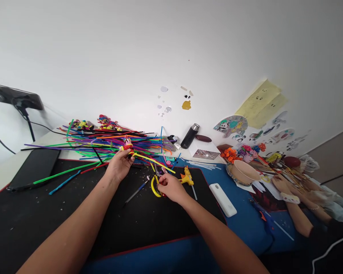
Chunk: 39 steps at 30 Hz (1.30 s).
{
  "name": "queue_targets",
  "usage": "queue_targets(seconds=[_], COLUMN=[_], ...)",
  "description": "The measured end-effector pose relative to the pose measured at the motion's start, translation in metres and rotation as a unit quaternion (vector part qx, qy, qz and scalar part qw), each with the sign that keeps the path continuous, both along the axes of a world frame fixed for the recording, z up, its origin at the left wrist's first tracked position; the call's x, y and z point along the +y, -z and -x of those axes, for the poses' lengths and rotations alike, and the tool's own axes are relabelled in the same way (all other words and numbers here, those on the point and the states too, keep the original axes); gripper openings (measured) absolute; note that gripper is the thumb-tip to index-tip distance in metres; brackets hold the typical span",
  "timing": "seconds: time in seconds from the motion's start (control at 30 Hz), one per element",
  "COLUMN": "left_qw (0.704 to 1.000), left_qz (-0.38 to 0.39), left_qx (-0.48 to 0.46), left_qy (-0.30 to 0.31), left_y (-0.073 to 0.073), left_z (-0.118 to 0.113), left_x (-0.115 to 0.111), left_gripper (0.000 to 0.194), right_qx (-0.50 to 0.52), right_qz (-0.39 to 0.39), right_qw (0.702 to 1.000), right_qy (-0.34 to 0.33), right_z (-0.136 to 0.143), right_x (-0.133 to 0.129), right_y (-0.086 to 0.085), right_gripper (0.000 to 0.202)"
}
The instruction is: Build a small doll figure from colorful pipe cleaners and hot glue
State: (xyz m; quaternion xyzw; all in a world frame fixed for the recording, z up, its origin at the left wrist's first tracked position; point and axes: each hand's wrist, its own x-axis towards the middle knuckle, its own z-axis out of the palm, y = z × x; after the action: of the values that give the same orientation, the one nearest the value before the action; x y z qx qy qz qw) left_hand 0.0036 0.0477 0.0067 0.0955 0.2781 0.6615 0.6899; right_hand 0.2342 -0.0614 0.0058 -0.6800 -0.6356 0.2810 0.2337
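A small red and pink figure [127,145] made of fuzzy stems is pinched in my left hand [120,165]. From it a yellow pipe cleaner [154,160] stretches out to the right. My right hand [171,186] is closed at the yellow-handled pliers [155,187], over the black mat; what its fingertips hold is too small to make out. Just right of that hand lies a yellow glue gun [186,176] with a clear glue stick. To the left, a blue-handled pen-like tool [137,191] rests on the mat.
Loose coloured pipe cleaners [88,144] are heaped along the wall. A black bottle [190,136] leans by a white box [204,148]. The white power bank [223,199] lies right of the mat. Another person's hands [281,184] are at the far right, near a bowl [246,171].
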Motion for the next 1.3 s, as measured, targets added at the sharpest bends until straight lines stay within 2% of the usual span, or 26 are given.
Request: queue_targets(seconds=[0.17,0.33,0.47,0.63,0.73,0.83,0.97,1.1,1.2,1.3], left_qw=[1.000,1.000,1.000,0.999,0.999,0.999,1.000,1.000,1.000,1.000], left_qz=[0.000,0.001,0.006,0.022,0.027,0.025,0.025,0.012,0.006,0.003], left_qx=[0.003,0.010,0.005,-0.025,-0.030,-0.021,-0.010,-0.010,-0.007,-0.009], left_qy=[-0.004,-0.004,-0.007,-0.009,-0.008,-0.004,0.002,-0.001,-0.002,0.001], left_y=[0.000,0.000,-0.001,-0.004,-0.004,-0.003,-0.002,-0.002,-0.002,-0.002], left_z=[0.000,0.001,0.001,0.002,0.003,0.003,0.002,0.001,0.001,0.001], left_x=[0.000,0.000,-0.001,-0.002,-0.002,-0.001,-0.001,-0.003,-0.003,-0.003], left_gripper=[0.025,0.025,0.023,0.018,0.018,0.018,0.017,0.019,0.020,0.021], right_qx=[0.019,0.014,0.090,0.198,0.253,0.260,0.182,0.132,0.181,0.265], right_qz=[-0.007,-0.057,-0.087,-0.126,-0.140,-0.181,-0.239,-0.233,-0.222,-0.229], right_qw=[1.000,0.998,0.992,0.971,0.955,0.945,0.950,0.958,0.949,0.921], right_qy=[-0.006,-0.020,0.016,0.049,0.066,0.075,0.083,0.107,0.128,0.172], right_z=[0.000,0.009,0.008,0.006,0.007,0.008,0.007,0.001,-0.007,-0.018], right_x=[-0.004,-0.017,-0.018,-0.005,0.002,0.003,0.002,0.012,0.025,0.036], right_y=[0.004,0.010,0.020,0.030,0.028,0.022,0.017,0.021,0.022,0.017], right_gripper=[0.012,0.013,0.014,0.025,0.030,0.032,0.027,0.023,0.028,0.032])
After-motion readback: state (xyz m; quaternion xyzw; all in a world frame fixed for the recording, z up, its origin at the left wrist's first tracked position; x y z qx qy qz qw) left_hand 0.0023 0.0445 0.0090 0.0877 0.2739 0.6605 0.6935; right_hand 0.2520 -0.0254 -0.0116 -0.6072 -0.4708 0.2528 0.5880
